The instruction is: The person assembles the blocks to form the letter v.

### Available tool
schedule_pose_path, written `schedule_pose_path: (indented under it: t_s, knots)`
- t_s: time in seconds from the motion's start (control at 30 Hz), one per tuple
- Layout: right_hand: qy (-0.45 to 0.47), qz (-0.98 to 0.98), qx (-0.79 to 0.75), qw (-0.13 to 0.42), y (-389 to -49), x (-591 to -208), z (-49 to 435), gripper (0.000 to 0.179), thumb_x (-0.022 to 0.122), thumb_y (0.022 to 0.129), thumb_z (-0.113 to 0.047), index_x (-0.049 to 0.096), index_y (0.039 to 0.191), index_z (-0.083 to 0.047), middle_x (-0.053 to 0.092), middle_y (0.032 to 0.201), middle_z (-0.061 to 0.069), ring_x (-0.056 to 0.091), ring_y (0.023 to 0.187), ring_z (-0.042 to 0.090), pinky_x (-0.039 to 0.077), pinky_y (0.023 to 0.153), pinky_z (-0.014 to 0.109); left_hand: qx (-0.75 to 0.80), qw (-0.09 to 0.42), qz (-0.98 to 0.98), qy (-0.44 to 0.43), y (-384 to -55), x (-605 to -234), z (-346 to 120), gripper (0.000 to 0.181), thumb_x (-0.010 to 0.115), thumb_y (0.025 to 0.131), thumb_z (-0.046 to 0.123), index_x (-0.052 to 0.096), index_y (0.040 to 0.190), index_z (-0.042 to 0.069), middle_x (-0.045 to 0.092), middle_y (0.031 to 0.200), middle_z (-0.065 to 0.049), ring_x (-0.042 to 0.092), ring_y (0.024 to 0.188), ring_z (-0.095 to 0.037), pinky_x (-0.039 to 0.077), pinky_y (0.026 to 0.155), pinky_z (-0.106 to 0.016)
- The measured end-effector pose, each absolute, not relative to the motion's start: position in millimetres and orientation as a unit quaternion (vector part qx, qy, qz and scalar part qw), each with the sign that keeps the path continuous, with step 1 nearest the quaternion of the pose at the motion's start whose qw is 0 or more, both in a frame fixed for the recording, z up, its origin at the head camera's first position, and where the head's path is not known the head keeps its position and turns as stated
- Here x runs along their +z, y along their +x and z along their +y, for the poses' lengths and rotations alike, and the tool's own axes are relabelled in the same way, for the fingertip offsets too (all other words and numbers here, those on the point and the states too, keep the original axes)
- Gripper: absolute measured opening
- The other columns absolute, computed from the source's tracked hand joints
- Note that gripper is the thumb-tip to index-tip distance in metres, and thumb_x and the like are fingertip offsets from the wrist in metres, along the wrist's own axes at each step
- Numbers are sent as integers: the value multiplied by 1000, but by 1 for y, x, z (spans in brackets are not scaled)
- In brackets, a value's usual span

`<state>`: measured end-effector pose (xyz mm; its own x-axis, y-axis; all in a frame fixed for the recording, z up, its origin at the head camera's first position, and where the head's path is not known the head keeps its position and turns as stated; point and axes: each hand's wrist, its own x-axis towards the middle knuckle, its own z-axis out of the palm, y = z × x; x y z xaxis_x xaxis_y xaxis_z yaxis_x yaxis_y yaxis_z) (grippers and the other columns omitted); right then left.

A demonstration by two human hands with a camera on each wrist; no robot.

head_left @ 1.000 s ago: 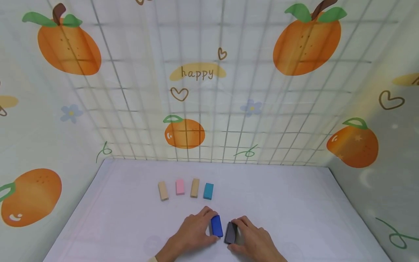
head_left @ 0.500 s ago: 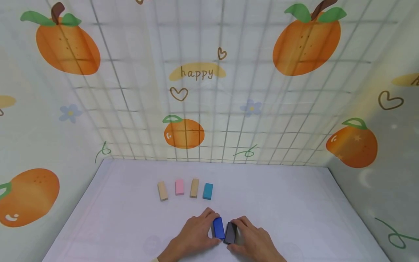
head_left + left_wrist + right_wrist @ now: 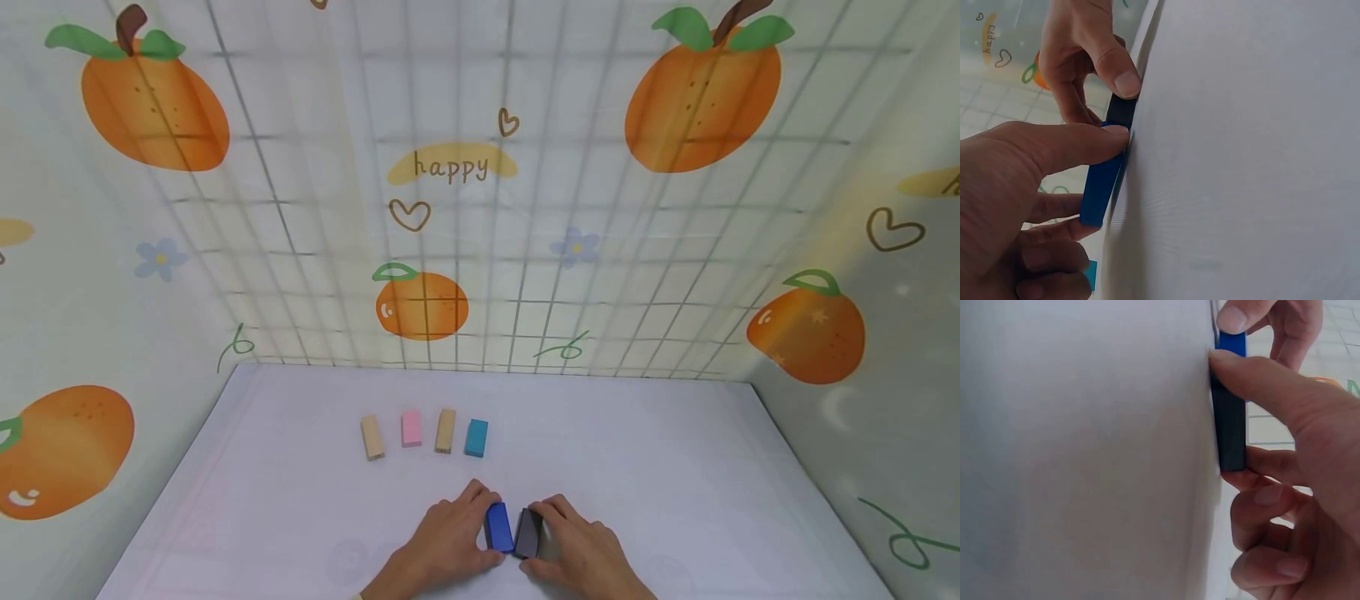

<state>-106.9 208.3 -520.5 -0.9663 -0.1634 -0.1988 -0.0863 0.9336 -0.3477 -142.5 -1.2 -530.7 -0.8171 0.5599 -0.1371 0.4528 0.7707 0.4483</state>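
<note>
My left hand [image 3: 450, 535] pinches a blue block [image 3: 498, 527] by its two ends, thumb at the near end and fingers at the far end. The left wrist view shows the same blue block [image 3: 1100, 187] low over the white table. Just to its right, my right hand [image 3: 581, 546] grips a black block [image 3: 528, 533] the same way, end to end. In the right wrist view the black block [image 3: 1230, 428] runs between thumb and fingertips. The two blocks stand side by side at a slight angle, with their near ends close together.
Farther back on the white table [image 3: 637, 450] several blocks form a loose row: a tan block [image 3: 372, 437], a pink block [image 3: 411, 428], another tan block [image 3: 446, 431] and a teal block [image 3: 476, 437]. A printed curtain [image 3: 315, 275] closes off the back.
My left hand has brought the blue block a little to the right and nearer to me, narrowing the gap to the black block. The right hand and black block have hardly moved.
</note>
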Motion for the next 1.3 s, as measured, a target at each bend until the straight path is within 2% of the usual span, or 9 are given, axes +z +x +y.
schedule_pose_path:
  t_s: [0.27, 0.47, 0.67, 0.8, 1.17, 1.3]
  knots:
    - [-66, 977, -168, 110, -106, -520, 208, 70, 90, 71, -45, 63, 126, -12, 58, 116, 2, 51, 71, 16, 54, 75, 54, 194, 145, 933, 265, -142, -533, -1, 67, 80, 83, 51, 53, 139, 25, 50, 129, 7, 52, 85, -9, 51, 81, -33]
    - [-56, 977, -164, 122, -107, -520, 208, 71, 90, 70, -46, 63, 128, -14, 58, 119, 3, 53, 73, 17, 54, 79, 58, 184, 156, 932, 270, -142, -532, 1, 75, 79, 82, 56, 50, 143, 26, 48, 133, 6, 53, 84, -10, 52, 82, -35]
    - [-38, 976, -162, 141, -107, -519, 208, 80, 90, 67, -52, 62, 132, -17, 59, 125, 3, 57, 78, 19, 53, 83, 64, 168, 132, 933, 290, -142, -532, 5, 81, 77, 80, 62, 49, 146, 23, 47, 134, 5, 54, 81, -10, 52, 77, -33]
    - [-42, 975, -168, 142, -105, -518, 209, 81, 91, 66, -52, 61, 133, -17, 58, 125, 4, 55, 79, 20, 54, 82, 61, 159, 118, 934, 297, -143, -533, 5, 81, 77, 79, 63, 50, 144, 21, 48, 132, 4, 53, 78, -10, 51, 74, -32]
    - [-51, 975, -173, 130, -106, -519, 211, 68, 90, 71, -42, 64, 128, -17, 60, 120, 2, 55, 76, 17, 55, 79, 56, 156, 71, 935, 312, -143, -536, 9, 70, 78, 81, 58, 58, 134, 18, 52, 121, 3, 52, 71, -9, 47, 65, -26]
    - [-56, 977, -167, 122, -106, -519, 212, 67, 91, 70, -42, 65, 126, -16, 60, 118, 1, 54, 75, 16, 55, 77, 55, 155, 71, 936, 307, -142, -536, 10, 69, 78, 81, 58, 58, 134, 18, 52, 121, 3, 53, 71, -10, 48, 66, -27]
